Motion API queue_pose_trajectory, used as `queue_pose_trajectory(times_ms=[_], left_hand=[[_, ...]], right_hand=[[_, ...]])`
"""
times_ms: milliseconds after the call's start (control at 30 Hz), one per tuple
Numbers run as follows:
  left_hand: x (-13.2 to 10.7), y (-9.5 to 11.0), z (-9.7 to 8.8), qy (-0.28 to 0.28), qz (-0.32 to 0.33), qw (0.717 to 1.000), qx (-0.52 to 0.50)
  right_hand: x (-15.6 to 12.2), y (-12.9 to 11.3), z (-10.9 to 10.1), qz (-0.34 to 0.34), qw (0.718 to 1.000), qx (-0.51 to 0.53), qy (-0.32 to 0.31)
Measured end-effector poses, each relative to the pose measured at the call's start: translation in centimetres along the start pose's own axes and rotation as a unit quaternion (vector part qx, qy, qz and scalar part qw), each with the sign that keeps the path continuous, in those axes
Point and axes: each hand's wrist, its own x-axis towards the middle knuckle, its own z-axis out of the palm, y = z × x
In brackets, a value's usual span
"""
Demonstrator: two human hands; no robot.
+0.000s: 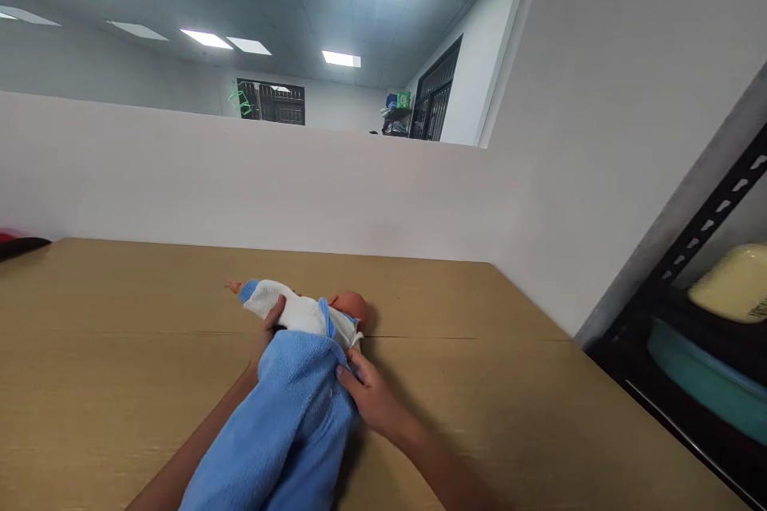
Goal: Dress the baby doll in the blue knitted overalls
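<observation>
A doll with an orange-brown head (352, 306) lies over the tabletop, dressed in a white and blue fleece garment (303, 314). One small doll hand (233, 286) sticks out of the blue-cuffed sleeve at left. The long blue part (279, 399) of the garment hangs down toward me. My left hand (269, 329) is closed around the doll's clothed body from the left, its fingers mostly hidden under the cloth. On the other side, my right hand (368, 390) pinches the garment's edge between thumb and fingers, just below the doll's head.
A brown cardboard-like tabletop (479, 407) spreads under the doll, with a seam across it. Behind it runs a low white wall (240, 192). At right a black shelf rack (677, 255) holds a yellow packet (734, 283) and a teal tray (707, 379). A dark object (21, 247) sits at far left.
</observation>
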Motion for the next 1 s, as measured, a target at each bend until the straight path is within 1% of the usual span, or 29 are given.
queue_pose_trajectory(times_ms=[67, 133, 233, 367, 467, 533, 600, 700, 800, 867, 900, 933, 1000], left_hand=[[0.1, 0.1, 0.0, 0.008, -0.003, 1.000, -0.007], [0.2, 0.2, 0.1, 0.019, -0.006, 1.000, -0.010], [-0.1, 0.3, 0.3, 0.031, -0.009, 0.999, -0.009], [-1.0, 0.1, 0.8, 0.032, -0.002, 0.999, -0.005], [-1.5, 0.0, 1.0, 0.026, 0.014, 1.000, 0.009], [-1.8, 0.1, 1.1, 0.019, 0.028, 0.999, 0.030], [-2.0, 0.4, 1.1, 0.009, 0.048, 0.997, 0.053], [-2.5, 1.3, 1.1, -0.013, 0.075, 0.993, 0.096], [-3.4, 2.6, 0.8, -0.039, 0.083, 0.985, 0.144], [-4.3, 3.6, 0.7, -0.062, 0.104, 0.968, 0.218], [-5.0, 4.0, 0.8, -0.074, 0.118, 0.953, 0.271], [-5.6, 4.3, 0.9, -0.082, 0.135, 0.931, 0.328], [-7.1, 4.5, 1.4, -0.093, 0.172, 0.880, 0.433]], right_hand=[[0.1, 0.2, -0.5, -0.003, 0.998, -0.068, 0.013], [-0.3, 0.4, -0.9, -0.001, 0.991, -0.128, 0.046], [-1.0, 0.7, -1.7, -0.004, 0.970, -0.220, 0.101], [-1.8, 0.4, -3.1, -0.027, 0.947, -0.282, 0.151], [-2.9, -0.6, -3.6, -0.040, 0.942, -0.284, 0.172], [-4.0, -1.4, -3.5, -0.043, 0.946, -0.265, 0.181], [-5.6, -2.3, -3.1, -0.032, 0.954, -0.233, 0.183], [-8.0, -3.1, -2.5, 0.005, 0.968, -0.188, 0.169], [-10.0, -3.4, -2.1, 0.028, 0.976, -0.161, 0.143], [-10.8, -3.4, -2.0, 0.035, 0.982, -0.141, 0.122], [-11.1, -3.4, -2.0, 0.044, 0.985, -0.127, 0.106], [-11.3, -3.4, -2.0, 0.056, 0.988, -0.112, 0.095], [-11.3, -3.3, -1.9, 0.086, 0.989, -0.081, 0.089]])
